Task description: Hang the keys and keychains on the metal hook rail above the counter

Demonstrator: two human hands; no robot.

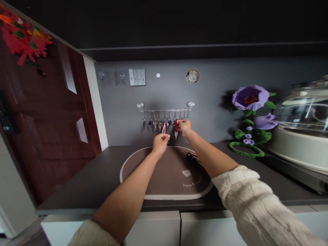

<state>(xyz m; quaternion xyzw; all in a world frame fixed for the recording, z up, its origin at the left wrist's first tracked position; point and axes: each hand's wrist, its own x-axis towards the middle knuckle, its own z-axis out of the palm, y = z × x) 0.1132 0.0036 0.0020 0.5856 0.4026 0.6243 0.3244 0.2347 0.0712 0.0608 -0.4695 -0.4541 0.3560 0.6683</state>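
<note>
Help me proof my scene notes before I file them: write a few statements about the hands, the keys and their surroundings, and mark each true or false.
1. The left hand and right hand are both up at the keys on the hook rail. True.
2. The left hand's fingers are at a blue strap. False: it is a pink strap.
3. A red strap is beside the fingers of the right hand. True.
4. The brown mat lies on the floor. False: it lies on the dark countertop.
5. The purple flowers stand to the right of the hook rail. True.
6. The white label strips are below the hook rail. False: they are above it, on the wall.
</note>
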